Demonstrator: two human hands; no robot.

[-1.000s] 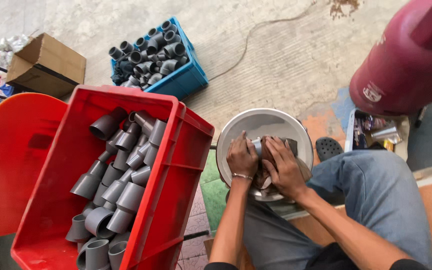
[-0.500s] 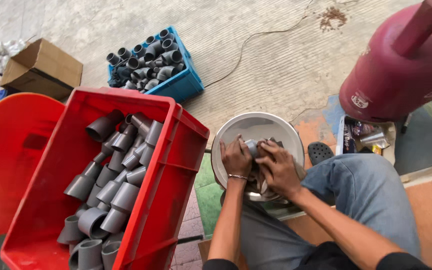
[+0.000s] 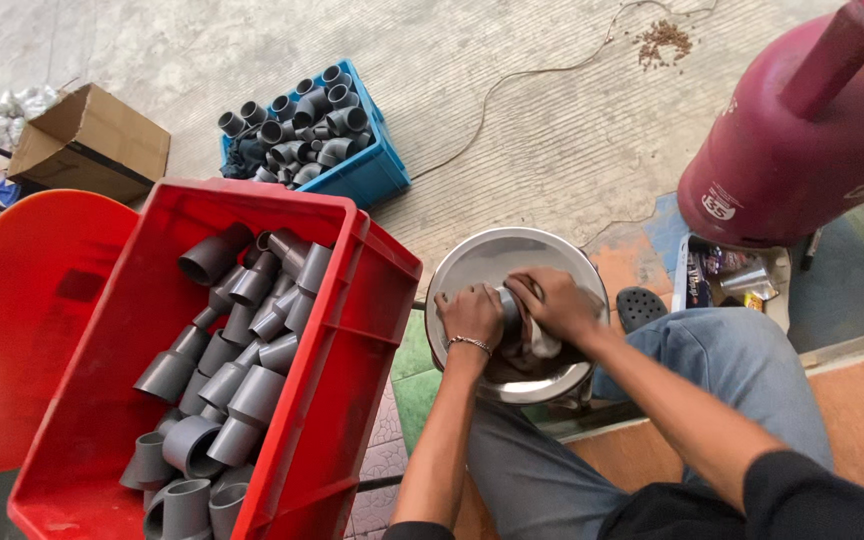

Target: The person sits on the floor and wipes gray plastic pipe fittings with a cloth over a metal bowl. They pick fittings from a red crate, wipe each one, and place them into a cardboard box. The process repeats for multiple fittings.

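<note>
Red crate (image 3: 352, 300) of grey fittings at worker's left, maroon gas cylinder (image 3: 792, 130) right; steel basin (image 3: 472, 262) on lap between. Grey pipe fitting (image 3: 510, 308) lies sideways in basin, long axis hand to hand. Left hand (image 3: 470, 315) clamped on near end, right hand (image 3: 552, 305) curled over other end with cloth (image 3: 540, 345), wrists bent inward

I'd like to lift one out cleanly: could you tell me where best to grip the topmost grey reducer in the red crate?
Probably by the wide end of the topmost grey reducer, coming from above: it lies on its side atop the pile in the red crate, its upper side exposed.
</note>
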